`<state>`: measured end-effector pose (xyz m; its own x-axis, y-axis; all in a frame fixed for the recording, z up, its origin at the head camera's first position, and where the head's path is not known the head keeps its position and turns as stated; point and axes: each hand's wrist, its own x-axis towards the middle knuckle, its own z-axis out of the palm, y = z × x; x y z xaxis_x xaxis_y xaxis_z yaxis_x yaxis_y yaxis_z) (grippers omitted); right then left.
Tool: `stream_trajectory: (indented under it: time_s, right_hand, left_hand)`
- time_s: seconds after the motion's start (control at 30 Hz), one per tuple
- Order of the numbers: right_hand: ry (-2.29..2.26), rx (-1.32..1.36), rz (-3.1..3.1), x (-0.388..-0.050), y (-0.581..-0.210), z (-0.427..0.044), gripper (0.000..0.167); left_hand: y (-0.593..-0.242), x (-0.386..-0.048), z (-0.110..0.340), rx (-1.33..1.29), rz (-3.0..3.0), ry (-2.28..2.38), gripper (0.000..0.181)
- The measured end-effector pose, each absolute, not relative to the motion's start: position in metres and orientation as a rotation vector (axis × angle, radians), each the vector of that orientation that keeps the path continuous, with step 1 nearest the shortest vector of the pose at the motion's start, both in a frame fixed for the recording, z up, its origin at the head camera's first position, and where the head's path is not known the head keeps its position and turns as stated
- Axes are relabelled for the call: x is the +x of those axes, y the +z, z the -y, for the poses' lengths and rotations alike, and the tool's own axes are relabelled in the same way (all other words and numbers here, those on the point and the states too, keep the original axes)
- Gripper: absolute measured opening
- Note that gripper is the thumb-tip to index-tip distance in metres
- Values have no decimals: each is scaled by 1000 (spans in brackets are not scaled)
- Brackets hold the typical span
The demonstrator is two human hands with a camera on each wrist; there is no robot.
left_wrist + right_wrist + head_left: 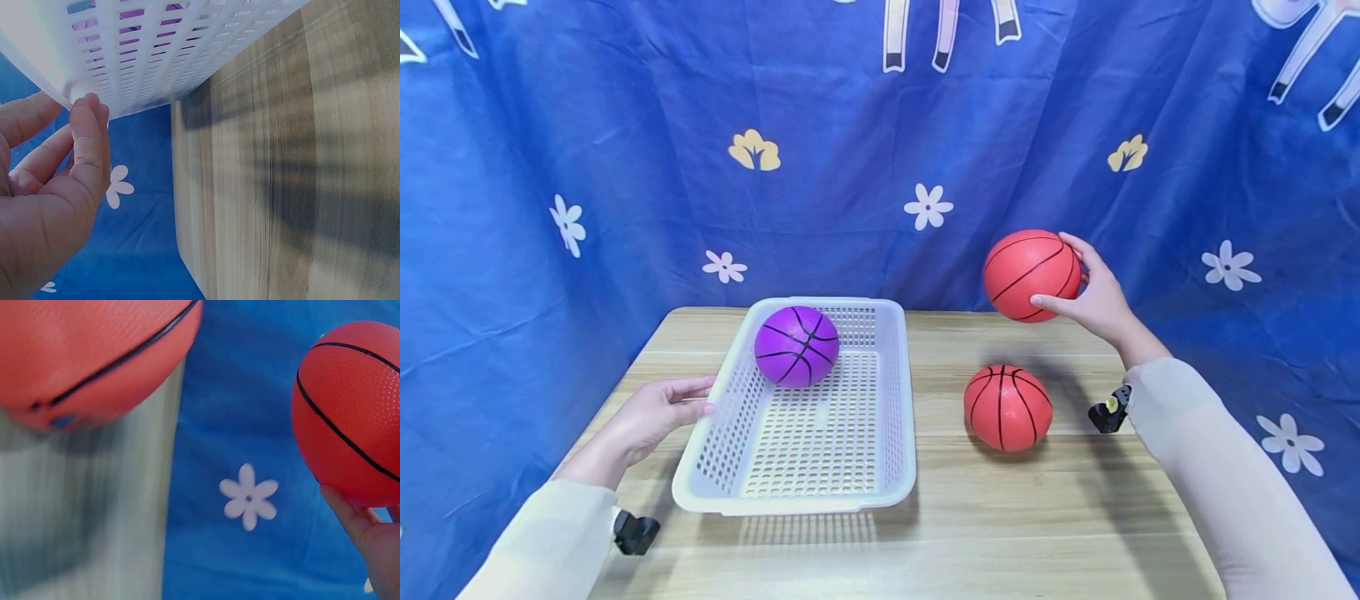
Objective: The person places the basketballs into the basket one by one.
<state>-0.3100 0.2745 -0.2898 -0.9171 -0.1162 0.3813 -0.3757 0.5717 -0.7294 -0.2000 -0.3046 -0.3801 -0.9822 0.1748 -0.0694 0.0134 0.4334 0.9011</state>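
Note:
In the head view, my left hand [647,421] pinches the left rim of a white perforated plastic basket [898,433]. The left wrist view shows the thumb and fingers [87,144] at that rim. Inside the basket, towards its far left, rests a purple toy basketball [797,347]. My right hand [1097,304] grips a red toy basketball [1026,275] from its right side, above the back of the table; the right wrist view shows this ball [353,412] against the cloth. A second red basketball [1008,408] lies on the table, right of the basket and below the held one.
The wooden table [1000,533] ends at the back against a blue cloth [850,167] printed with flowers and animal legs. That cloth also hangs along both sides. Small black devices [636,533] are worn on both wrists.

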Motion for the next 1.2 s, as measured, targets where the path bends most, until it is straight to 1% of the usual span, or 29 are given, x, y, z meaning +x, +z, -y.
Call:
stream_trajectory:
  time_s: [0.2,0.37,0.53,0.77,0.87,1.07,1.2]
  right_hand:
    - [1337,519,2493,-308,-278,-249,92]
    - [1393,644,2460,-305,-276,-222,89]
    - [1493,771,2443,-300,-276,-192,90]
    - [1557,956,2460,-268,-260,-143,88]
    - [1553,1017,2482,-265,-264,-127,89]
    - [1581,1157,2487,-280,-293,-98,92]
    - [1574,1236,2505,-278,-301,-78,90]
  left_hand:
    - [-379,-199,305,156,-2528,1586,59]
    - [-378,-198,304,164,-2528,1586,59]
    - [-376,-197,303,161,-2519,1595,59]
    - [-376,-196,303,168,-2515,1602,59]
    - [-375,-195,302,166,-2515,1601,60]
    - [-373,-194,301,153,-2515,1606,60]
    - [-374,-194,300,155,-2511,1614,59]
